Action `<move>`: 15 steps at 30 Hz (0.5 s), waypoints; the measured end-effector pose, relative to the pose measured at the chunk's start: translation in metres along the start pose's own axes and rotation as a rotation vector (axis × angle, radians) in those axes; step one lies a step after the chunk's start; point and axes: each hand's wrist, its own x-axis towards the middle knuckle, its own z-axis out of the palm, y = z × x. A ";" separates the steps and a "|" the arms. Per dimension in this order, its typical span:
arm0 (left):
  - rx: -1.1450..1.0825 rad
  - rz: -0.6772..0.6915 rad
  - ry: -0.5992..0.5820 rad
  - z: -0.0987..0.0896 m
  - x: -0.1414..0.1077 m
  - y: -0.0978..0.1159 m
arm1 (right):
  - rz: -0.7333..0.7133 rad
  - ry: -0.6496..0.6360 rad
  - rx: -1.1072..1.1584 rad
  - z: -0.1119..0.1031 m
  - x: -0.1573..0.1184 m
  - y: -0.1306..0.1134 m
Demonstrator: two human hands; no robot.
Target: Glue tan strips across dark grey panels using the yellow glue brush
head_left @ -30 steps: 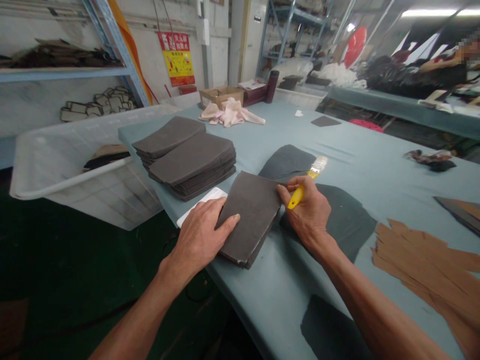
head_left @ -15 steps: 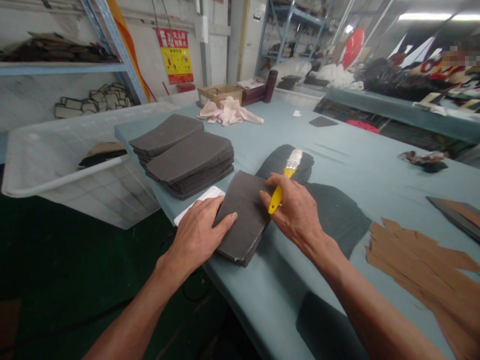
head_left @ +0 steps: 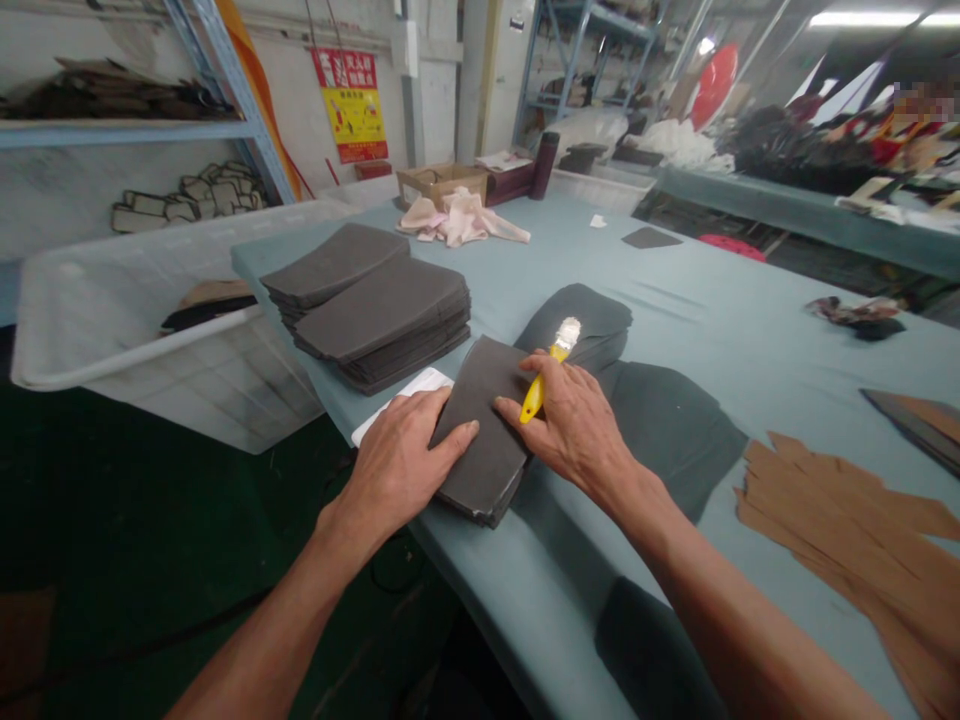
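Note:
A stack of dark grey pieces (head_left: pixel 484 415) sits near the table's front edge. My left hand (head_left: pixel 405 450) grips its left side, thumb on the top piece and fingers partly hidden along the edge. On the other side, my right hand (head_left: pixel 574 415) holds a paintbrush (head_left: pixel 536 390) by its yellow handle, white-coated bristles pointing away from me. That hand's thumb and fingers also reach over the stack's right edge. Partly under my left hand lies a flat white thing (head_left: pixel 424 383). Two larger grey stacks (head_left: pixel 390 310) stand behind it to the left.
Dark flat pieces (head_left: pixel 667 425) lie right of my right hand, with brown strips (head_left: pixel 840 530) further right. Pale gloves or cloths (head_left: pixel 461 218), a cardboard box (head_left: pixel 439 183) and a dark bottle (head_left: pixel 545 165) are at the back. A white plastic bin (head_left: pixel 150 370) adjoins the table's left side.
My right hand has shifted slightly left over the stack, and the paintbrush has moved left and lower with it. My left hand keeps its grip on the stack.

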 end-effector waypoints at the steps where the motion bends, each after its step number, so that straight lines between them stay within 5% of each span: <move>1: 0.008 0.004 0.007 0.000 0.000 -0.001 | -0.001 -0.004 -0.004 0.000 0.000 0.000; 8: 0.069 0.093 0.063 -0.011 0.008 0.000 | -0.004 -0.015 -0.030 -0.002 0.000 -0.003; 15: 0.073 0.252 -0.094 0.001 0.055 0.024 | 0.005 -0.030 -0.037 -0.002 0.000 -0.004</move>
